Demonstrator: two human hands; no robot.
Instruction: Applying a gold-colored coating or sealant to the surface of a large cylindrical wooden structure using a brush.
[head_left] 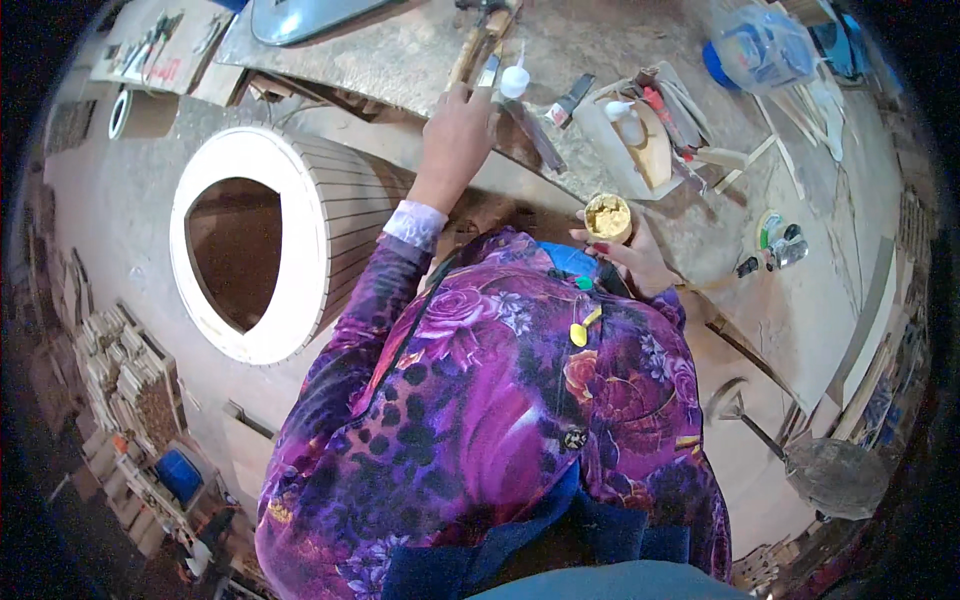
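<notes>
My left hand (458, 145) reaches onto the worktable with curled fingers, touching a hammer's wooden handle (467, 58) and a flat metal-bladed tool (489, 71); which it grips is unclear. A small white bottle (515, 81) and a dark-handled brush (570, 100) lie beside it. My right hand (640, 255) holds an open tub of pale yellow paste (607, 218) near the table edge. A box (598, 133) holding a white squeeze bottle and tools sits above that hand.
A large white slatted hollow cylinder (310, 210) lies left of me. The worktable (780, 330) carries a blue-lidded container (760, 55), wood strips (790, 140) and small items (785, 240). Stacked wood pieces (130, 380) are lower left; a round metal pan (835, 475) is lower right.
</notes>
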